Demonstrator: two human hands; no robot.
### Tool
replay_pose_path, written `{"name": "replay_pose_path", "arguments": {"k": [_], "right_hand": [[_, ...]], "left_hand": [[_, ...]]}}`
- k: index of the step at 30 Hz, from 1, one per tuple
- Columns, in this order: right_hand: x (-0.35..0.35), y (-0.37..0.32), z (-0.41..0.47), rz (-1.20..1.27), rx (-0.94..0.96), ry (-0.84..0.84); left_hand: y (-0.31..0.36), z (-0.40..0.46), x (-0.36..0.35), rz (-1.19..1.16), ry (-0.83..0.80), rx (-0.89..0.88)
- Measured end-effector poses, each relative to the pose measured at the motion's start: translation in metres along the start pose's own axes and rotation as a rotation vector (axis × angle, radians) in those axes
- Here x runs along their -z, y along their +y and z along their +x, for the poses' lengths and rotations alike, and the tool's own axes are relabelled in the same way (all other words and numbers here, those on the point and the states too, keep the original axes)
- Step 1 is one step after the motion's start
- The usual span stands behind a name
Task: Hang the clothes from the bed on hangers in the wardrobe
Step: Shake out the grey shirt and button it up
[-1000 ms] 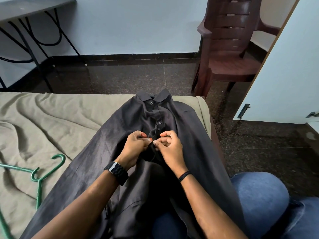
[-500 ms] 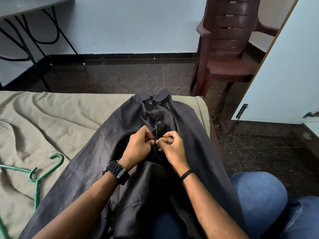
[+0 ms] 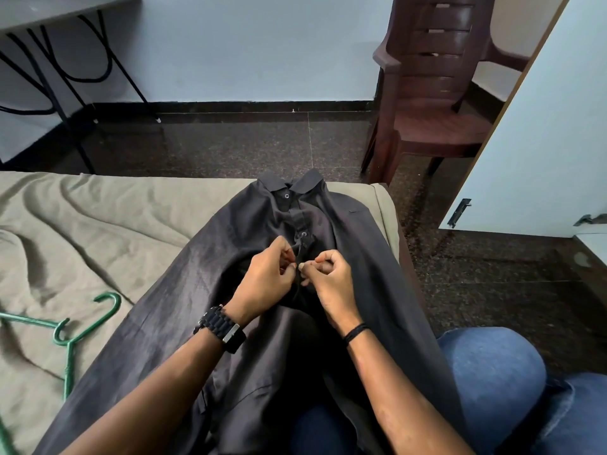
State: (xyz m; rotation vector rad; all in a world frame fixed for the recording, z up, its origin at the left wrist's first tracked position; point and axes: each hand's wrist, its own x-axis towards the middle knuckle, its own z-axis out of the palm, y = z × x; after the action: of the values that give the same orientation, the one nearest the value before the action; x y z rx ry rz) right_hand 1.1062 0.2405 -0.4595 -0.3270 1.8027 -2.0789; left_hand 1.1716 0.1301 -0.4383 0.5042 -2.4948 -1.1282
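A dark grey collared shirt [image 3: 184, 300] lies spread on the bed [image 3: 82, 231], collar toward the far edge, its lower part draped over my lap. Two buttons below the collar look fastened. My left hand [image 3: 266, 277] pinches the left edge of the button placket. Close beside it, my right hand [image 3: 331, 280] pinches the right edge of the placket with curled fingers. The fingertips of both hands nearly meet over the front opening. A green plastic hanger [image 3: 70, 336] rests on the sheet at the left, apart from the shirt.
A brown plastic chair [image 3: 433, 93] stands on the dark floor beyond the bed's right corner. A white wardrobe door [image 3: 551, 136] stands open at the right. A black-framed table [image 3: 59, 14] is at the back left. My blue-jeaned knees [image 3: 492, 372] are at the lower right.
Both hands stayed at the placket; their fingertips shifted slightly apart and the cloth between them shifted. The shirt and hanger have not moved.
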Motion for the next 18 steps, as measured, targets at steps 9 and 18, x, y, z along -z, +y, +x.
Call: {"name": "replay_pose_path", "arguments": {"k": [9,18], "right_hand": [[0.000,0.003,0.000,0.073,0.076,-0.076],[0.000,0.004,0.001,0.152,0.089,-0.152]], "left_hand": [[-0.001,0.002,0.006,-0.351,0.029,0.281],[0.002,0.008,0.016,-0.892,-0.116,0.463]]}}
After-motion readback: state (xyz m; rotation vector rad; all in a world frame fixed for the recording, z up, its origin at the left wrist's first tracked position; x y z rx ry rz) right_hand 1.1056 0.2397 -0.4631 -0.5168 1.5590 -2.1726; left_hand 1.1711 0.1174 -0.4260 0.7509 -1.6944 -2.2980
